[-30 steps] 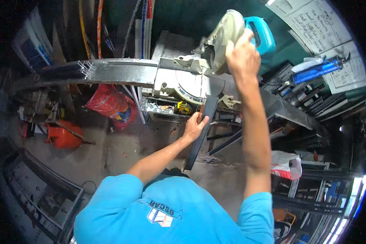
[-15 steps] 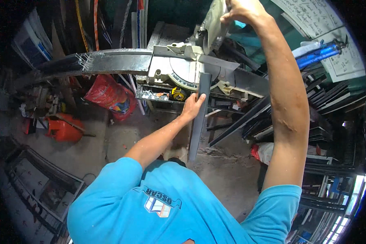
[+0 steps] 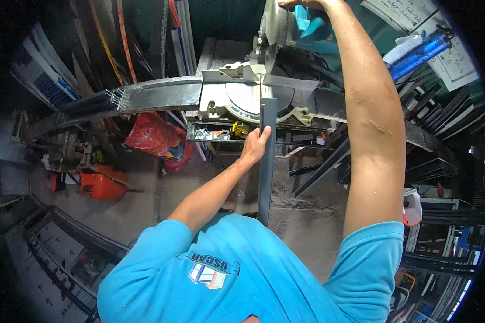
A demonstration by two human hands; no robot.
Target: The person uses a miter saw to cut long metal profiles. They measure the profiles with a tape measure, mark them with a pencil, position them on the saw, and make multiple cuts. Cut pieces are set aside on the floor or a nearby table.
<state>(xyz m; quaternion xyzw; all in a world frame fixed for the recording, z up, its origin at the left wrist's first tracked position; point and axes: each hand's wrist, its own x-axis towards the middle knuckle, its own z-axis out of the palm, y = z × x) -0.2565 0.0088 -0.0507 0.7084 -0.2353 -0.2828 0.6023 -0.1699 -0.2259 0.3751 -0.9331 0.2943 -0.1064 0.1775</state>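
Observation:
My left hand [image 3: 257, 144] is closed round a long dark grey profile bar [image 3: 267, 167], its thumb lying along the near part. The bar runs from close to my body to the front of a miter saw's round table [image 3: 243, 99], its far end in line with the slot. Above that table the saw's blade and guard [image 3: 273, 35] are raised. My right hand [image 3: 312, 4] reaches up to the top of the saw head and seems to grip it; the picture's upper edge cuts off part of the hand.
A long dark support rail [image 3: 156, 90] extends left from the saw. Below the saw, a tray holds a yellow and black tape measure [image 3: 240, 130]. A red sack [image 3: 159, 137] and an orange-red canister [image 3: 102, 182] stand at left. Dark profiles [image 3: 323, 167] lean at right.
The bar has swung to lie straighter toward the saw's slot, with my left hand still on it. My right hand and the saw head appear higher in the picture; the whole view has shifted slightly.

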